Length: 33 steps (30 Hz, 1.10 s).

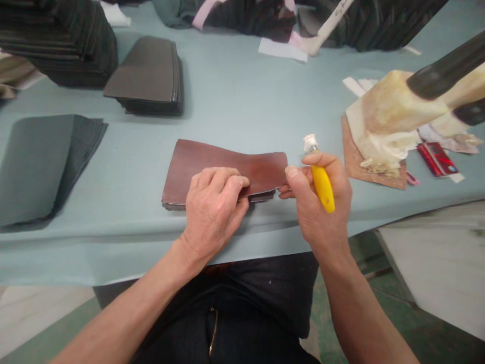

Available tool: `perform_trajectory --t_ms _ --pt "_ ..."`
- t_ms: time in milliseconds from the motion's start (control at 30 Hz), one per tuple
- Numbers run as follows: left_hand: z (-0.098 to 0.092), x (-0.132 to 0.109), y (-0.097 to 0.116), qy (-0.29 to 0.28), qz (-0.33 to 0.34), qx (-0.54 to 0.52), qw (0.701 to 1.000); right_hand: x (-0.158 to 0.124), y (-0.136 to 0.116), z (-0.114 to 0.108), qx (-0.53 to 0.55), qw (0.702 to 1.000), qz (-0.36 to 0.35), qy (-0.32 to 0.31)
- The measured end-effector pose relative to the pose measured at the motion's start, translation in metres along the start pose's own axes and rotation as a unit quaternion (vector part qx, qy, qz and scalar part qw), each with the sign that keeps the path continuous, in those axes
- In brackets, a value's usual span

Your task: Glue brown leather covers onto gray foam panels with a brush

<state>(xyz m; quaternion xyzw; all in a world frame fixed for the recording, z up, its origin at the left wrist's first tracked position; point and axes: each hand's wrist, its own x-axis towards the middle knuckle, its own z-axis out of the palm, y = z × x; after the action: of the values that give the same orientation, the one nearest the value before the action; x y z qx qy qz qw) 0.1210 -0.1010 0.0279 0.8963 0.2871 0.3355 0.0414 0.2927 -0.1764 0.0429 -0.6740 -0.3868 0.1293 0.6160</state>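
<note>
A stack of reddish-brown leather-like pieces (204, 156) lies near the table's front edge. My left hand (215, 205) rests on its front side, fingers curled over the top piece. My right hand (322, 202) pinches the top piece's right end between thumb and finger, and that end is lifted a little off the pieces beneath. Tucked in the same right hand is a yellow-handled tool (323, 187), its whitish, crusted tip (309, 143) pointing away from me.
Dark stacks stand at the left: a tall one (87, 50), a shorter one (146, 71) and a fanned green one (41, 167). At the right are a glue-crusted container (394, 106) on a brown board (350, 146) and a red packet (437, 158). Dark material lies along the back.
</note>
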Motion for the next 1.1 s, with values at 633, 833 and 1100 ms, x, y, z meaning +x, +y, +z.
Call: perform_trajectory --t_ms 633,833,1100 --pt "-0.02 -0.017 -0.005 0.049 -0.076 0.001 0.996 -0.009 -0.026 0.015 -0.164 0.985 -0.055 0.022" --pt "-0.046 -0.046 -0.031 0.045 -0.124 -0.093 0.987 -0.005 -0.049 0.023 -0.185 0.959 -0.211 0.041" --pt "-0.083 -0.007 -0.098 0.018 -0.202 -0.197 0.959 -0.004 -0.072 0.038 -0.156 0.904 -0.393 0.057"
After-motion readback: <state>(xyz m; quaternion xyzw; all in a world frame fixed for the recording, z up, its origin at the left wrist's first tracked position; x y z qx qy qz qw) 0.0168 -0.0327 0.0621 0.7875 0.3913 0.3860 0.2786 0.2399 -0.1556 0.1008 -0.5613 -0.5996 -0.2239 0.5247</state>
